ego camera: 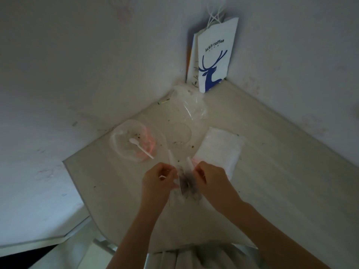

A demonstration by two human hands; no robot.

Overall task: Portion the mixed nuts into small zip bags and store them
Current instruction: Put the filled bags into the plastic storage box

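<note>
A small clear zip bag (185, 181) with dark nuts inside hangs between my two hands above the pale table (272, 171). My left hand (158, 180) pinches the bag's left edge and my right hand (210, 176) pinches its right edge. The bag is blurred. To the left of it stands a clear plastic bowl (124, 136) holding a white plastic spoon (140, 148) and a few crumbs. A stack of flat white zip bags (219, 150) lies just beyond my right hand.
A large crumpled clear plastic bag (191, 105) lies toward the corner, with a round clear lid (179, 133) in front of it. A white paper coffee bag with a blue deer (213, 55) leans in the wall corner. Crumbs dot the table. Walls close in on two sides.
</note>
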